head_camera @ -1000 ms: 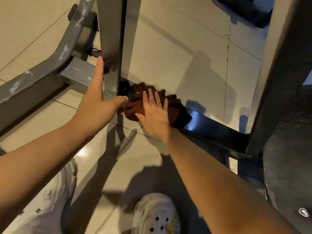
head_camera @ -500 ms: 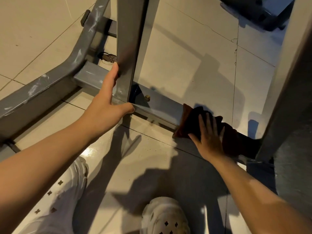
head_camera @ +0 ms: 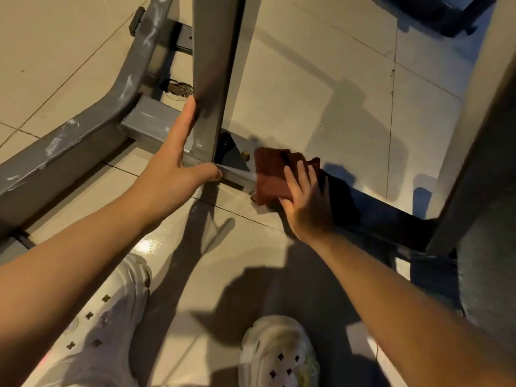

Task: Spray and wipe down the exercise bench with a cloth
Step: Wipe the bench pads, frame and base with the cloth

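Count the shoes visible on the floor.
2. The left shoe sits bottom left under the left forearm; the right shoe sits bottom centre. Both are cut off by the frame.

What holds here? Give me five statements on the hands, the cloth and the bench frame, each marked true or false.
1. The right hand presses a dark red cloth on the low crossbar. True.
2. The left hand holds a spray bottle. False: it rests against the upright post and holds nothing.
3. The cloth lies just right of a bolt. True.
4. The cloth covers the bolt. False: the bolt shows.
5. The person is barefoot. False: pale shoes show.
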{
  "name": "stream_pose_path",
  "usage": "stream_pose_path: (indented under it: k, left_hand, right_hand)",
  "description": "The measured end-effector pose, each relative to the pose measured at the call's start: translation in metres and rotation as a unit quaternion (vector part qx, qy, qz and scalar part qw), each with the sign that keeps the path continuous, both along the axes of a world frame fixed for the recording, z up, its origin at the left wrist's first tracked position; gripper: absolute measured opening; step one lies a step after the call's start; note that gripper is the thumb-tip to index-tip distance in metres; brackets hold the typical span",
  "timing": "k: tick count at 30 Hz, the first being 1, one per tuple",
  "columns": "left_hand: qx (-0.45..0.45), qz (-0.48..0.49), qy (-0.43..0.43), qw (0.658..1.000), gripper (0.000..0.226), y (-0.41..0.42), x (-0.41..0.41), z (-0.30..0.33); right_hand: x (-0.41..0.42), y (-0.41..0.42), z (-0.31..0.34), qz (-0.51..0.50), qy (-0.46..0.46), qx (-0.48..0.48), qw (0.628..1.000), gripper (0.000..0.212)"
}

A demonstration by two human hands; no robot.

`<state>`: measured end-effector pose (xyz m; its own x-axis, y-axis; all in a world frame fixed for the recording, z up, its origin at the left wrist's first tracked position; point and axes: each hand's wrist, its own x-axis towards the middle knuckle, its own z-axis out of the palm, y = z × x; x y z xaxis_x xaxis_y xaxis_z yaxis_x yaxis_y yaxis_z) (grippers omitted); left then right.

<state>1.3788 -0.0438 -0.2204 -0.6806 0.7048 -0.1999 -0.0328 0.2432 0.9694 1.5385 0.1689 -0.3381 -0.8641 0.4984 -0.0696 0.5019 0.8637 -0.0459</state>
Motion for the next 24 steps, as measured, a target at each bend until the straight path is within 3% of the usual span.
stream_pose_path:
  k: [3, 6, 11, 14, 17, 19, 22, 24]
  left_hand:
    - [0.008, 0.008, -0.009, 1.0, 0.097, -0.001, 0.002, 0.0]
    - [-0.003, -0.001, -0.003, 1.0, 0.098, -0.001, 0.001, 0.002]
    - [-0.017, -0.018, -0.001, 1.0, 0.101, -0.002, -0.001, 0.004]
    - [-0.026, -0.021, 0.001, 0.999, 0.102, 0.0, -0.003, 0.004]
    - [-0.025, -0.003, 0.007, 1.0, 0.101, -0.002, -0.007, 0.0]
    - [-0.026, -0.007, 0.005, 1.0, 0.101, 0.0, -0.007, -0.001]
    - [-0.026, -0.012, 0.001, 1.0, 0.101, -0.002, -0.006, -0.002]
    - [-0.024, -0.021, 0.004, 0.999, 0.102, -0.004, -0.008, -0.002]
  right_hand:
    - [0.055, 0.034, 0.006, -0.032, -0.04, -0.019, 0.999, 0.068]
    - [0.071, 0.035, 0.01, -0.097, -0.013, -0.042, 0.994, 0.078]
    - [0.008, -0.014, 0.012, -0.21, 0.061, -0.058, 0.974, 0.072]
    - [-0.061, -0.041, 0.019, -0.152, 0.004, -0.095, 0.984, 0.058]
    - [-0.103, -0.061, 0.021, -0.078, -0.031, -0.113, 0.99, 0.075]
    - [-0.095, -0.051, 0.014, -0.039, -0.04, -0.071, 0.996, 0.082]
    - [-0.05, -0.023, 0.005, 0.033, -0.003, 0.045, 0.998, 0.072]
    - [-0.011, 0.001, -0.004, 0.031, 0.022, 0.023, 0.999, 0.066]
